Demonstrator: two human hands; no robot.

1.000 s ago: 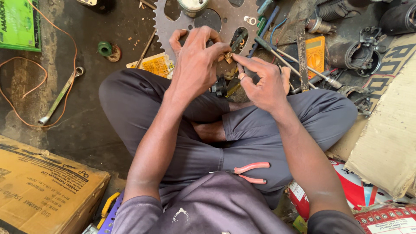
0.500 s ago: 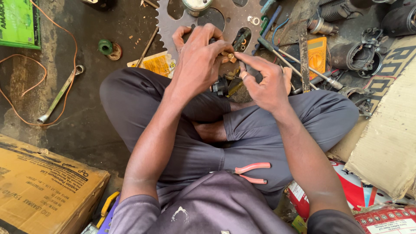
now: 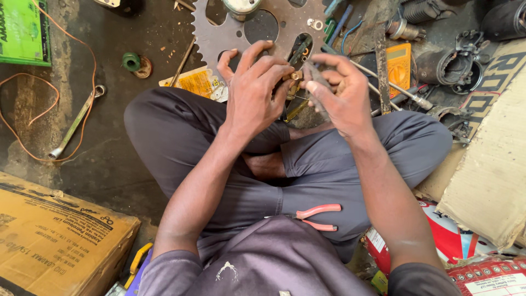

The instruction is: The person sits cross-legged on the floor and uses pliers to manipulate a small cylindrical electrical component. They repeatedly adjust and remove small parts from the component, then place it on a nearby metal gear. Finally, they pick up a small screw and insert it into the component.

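I sit cross-legged on a dirty floor. My left hand [image 3: 255, 90] and my right hand [image 3: 339, 93] meet in front of my knees and together grip a small brass part [image 3: 296, 76] between their fingertips. A thin dark tool or strip hangs below the part; what it is cannot be made out. Just beyond my hands lies a large toothed metal sprocket plate [image 3: 230, 33] with round holes. Red-handled pliers [image 3: 318, 215] rest on my lap.
A ring spanner [image 3: 74, 123] and an orange wire [image 3: 33, 109] lie at the left. A cardboard box [image 3: 49, 241] sits at the lower left. A yellow multimeter [image 3: 398, 61], screwdrivers and dark machine parts [image 3: 449, 60] crowd the upper right. Cardboard sheets [image 3: 487, 181] are at the right.
Both hands stayed together on the small part, shifting only slightly; the fingers of my right hand have turned a little around it.
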